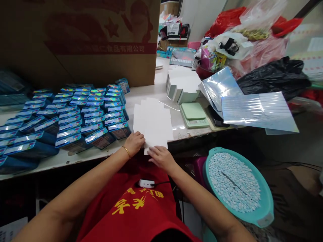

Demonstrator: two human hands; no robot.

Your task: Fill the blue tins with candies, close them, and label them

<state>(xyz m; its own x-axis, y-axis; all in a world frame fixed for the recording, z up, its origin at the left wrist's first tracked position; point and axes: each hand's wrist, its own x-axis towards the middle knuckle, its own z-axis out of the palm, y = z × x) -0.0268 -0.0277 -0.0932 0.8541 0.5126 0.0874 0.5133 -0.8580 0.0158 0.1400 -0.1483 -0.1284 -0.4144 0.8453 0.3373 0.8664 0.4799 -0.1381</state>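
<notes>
A white, flat unfolded carton blank (152,121) lies plain side up at the front edge of the table. At its left edge my left hand (135,142), with a gold bangle at the wrist, has its fingers curled and pinching the card. My right hand (163,158) rests on the blank's front right corner with fingers stretched out over it. To the left stand several rows of filled blue boxes (99,137) with shiny tops. Behind the blank is a stack of more white blanks (184,82).
A pale green kitchen scale (194,115) sits to the right, beside shiny silver-blue sheets (257,112). A large cardboard box (101,64) walls off the back left. Below the table at right, a turquoise basin (268,201) holds many small wrapped pieces. Plastic bags (275,77) crowd the back right.
</notes>
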